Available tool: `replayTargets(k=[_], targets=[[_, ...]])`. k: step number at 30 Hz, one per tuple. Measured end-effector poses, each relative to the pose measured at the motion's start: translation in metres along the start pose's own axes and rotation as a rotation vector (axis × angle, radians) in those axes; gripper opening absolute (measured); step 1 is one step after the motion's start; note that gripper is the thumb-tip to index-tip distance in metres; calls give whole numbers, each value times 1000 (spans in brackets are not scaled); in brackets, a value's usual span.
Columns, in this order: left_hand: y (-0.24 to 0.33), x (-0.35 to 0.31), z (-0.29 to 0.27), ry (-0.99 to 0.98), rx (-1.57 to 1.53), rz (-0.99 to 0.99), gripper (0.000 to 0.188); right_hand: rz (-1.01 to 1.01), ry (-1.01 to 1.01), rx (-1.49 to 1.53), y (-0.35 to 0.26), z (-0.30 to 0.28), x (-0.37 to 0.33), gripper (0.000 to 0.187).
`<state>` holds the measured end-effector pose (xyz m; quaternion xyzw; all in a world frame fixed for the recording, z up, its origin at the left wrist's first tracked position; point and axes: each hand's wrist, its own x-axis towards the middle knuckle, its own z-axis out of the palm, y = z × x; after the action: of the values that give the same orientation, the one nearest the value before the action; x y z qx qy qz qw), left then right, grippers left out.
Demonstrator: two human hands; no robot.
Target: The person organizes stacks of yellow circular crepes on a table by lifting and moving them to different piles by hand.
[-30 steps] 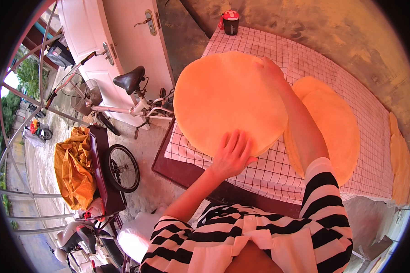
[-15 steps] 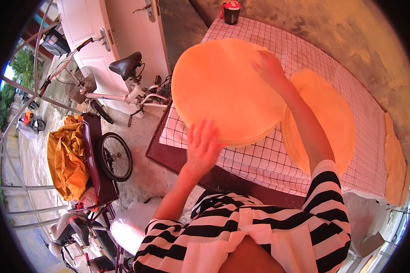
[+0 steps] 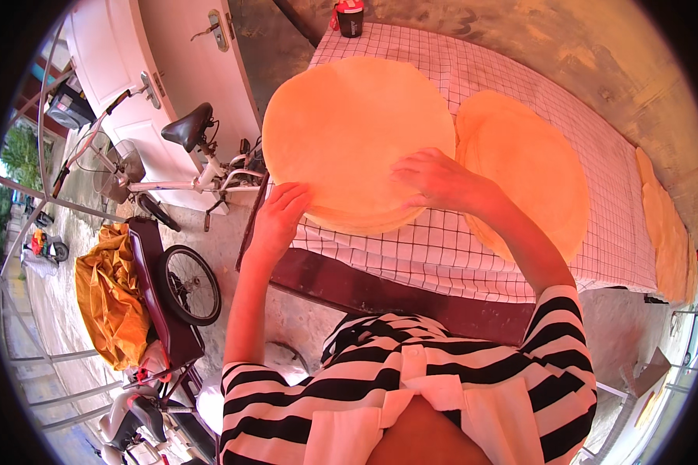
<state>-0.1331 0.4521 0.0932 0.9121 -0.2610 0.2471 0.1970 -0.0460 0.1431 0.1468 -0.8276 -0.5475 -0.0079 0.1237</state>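
Note:
A tall stack of wide, thin, round yellow flatbreads (image 3: 349,124) sits on the checked cloth in front of me. My left hand (image 3: 285,215) is at its near left edge, fingertips resting on the rim, fingers stretched and thumb hidden. On the near right part of the top sheet lies my right hand (image 3: 434,182), its fingers slightly bent and its thumb apart from them. Neither hand visibly lifts a sheet. A second flatbread stack (image 3: 527,170), with uneven edges, lies to the right, partly behind my right forearm.
The checked cloth (image 3: 442,256) covers a dark red table (image 3: 349,285). A dark cup with a red lid (image 3: 350,19) stands at the back. More flatbreads (image 3: 663,225) are at the far right. Left of the table are a bicycle (image 3: 194,182) and a cart with an orange tarp (image 3: 108,294).
My right hand has come from the far right of the stack back toward me, onto its near right part. My left hand has shifted left along the near edge. The view has moved slightly.

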Motion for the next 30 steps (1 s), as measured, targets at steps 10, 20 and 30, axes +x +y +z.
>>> replayTargets(k=[10, 20, 30], targets=[[11, 23, -1, -119, 391, 148, 31, -95, 334, -398, 6, 25, 2, 6], [14, 3, 7, -79, 344, 234, 35, -41, 151, -160, -7, 29, -14, 36], [35, 6, 17, -98, 304, 261, 41, -134, 359, -340, -4, 42, -18, 33]])
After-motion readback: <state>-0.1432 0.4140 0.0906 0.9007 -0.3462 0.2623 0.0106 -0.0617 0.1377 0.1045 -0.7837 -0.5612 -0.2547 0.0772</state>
